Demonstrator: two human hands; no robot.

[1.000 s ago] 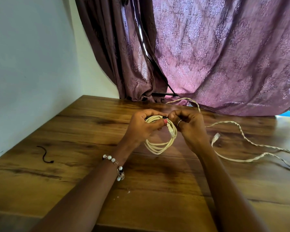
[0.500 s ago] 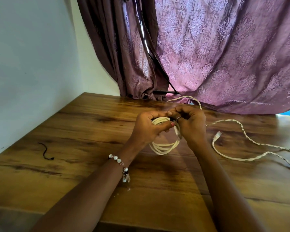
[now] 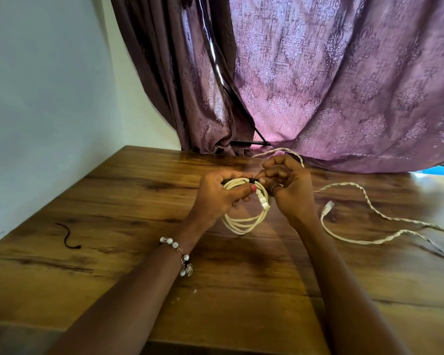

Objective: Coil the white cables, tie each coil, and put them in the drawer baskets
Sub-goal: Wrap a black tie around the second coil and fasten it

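A coiled white cable [image 3: 244, 222] hangs upright just above the wooden table [image 3: 128, 201]. My left hand [image 3: 215, 198] grips the top of the coil, thumb pressed on the strands. A small black tie [image 3: 251, 181] wraps the coil's top, and my right hand [image 3: 290, 185] pinches it with the fingertips. The coil's plug end [image 3: 265, 204] dangles inside the loop. A second white cable [image 3: 369, 208], twisted and uncoiled, lies on the table to the right, its plug [image 3: 327, 208] near my right wrist.
A loose black tie [image 3: 68, 237] lies on the table at the left. Purple curtains [image 3: 318, 85] hang over the table's far edge. A white wall [image 3: 49, 98] borders the table on the left. No drawer or basket is in view.
The head camera has tilted slightly. My right hand's fingers have lifted and opened up around the black tie, baring the coil's plug end. The coil stays in my left hand.
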